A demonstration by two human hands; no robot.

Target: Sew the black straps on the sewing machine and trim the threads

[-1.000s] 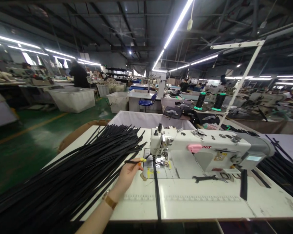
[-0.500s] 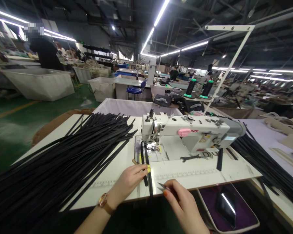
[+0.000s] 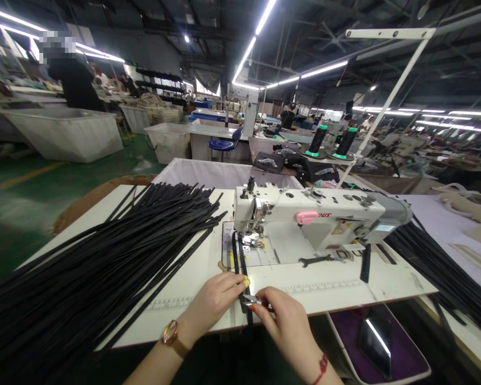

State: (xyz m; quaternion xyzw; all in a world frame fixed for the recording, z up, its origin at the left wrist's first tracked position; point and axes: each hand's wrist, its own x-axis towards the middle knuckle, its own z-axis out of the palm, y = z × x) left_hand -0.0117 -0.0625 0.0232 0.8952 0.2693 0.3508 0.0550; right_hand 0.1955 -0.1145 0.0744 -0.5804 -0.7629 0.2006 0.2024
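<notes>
Two lengths of a black strap (image 3: 245, 267) run from under the presser foot of a white sewing machine (image 3: 280, 211) towards me. My left hand (image 3: 220, 294) is closed on the strap near the table's front edge, thumb and fingertips pinching it. My right hand (image 3: 282, 315) grips small thread snips (image 3: 250, 300), whose blades lie at the strap just below my left fingertips. Whether the blades have closed on it I cannot tell. To the left, a big heap of black straps (image 3: 116, 256) covers the white table (image 3: 208, 313).
A wrench (image 3: 316, 260) lies before the machine, and a ruler strip (image 3: 320, 285) runs along the table. More black straps (image 3: 428, 267) lie at right. A purple-lined tray with a dark phone-like slab (image 3: 374, 342) sits below the edge. Two thread cones (image 3: 318, 140) stand behind.
My right hand has moved left and up, bringing the snips from beside the strap onto it. My left hand keeps its hold on the strap. The view has shifted slightly.
</notes>
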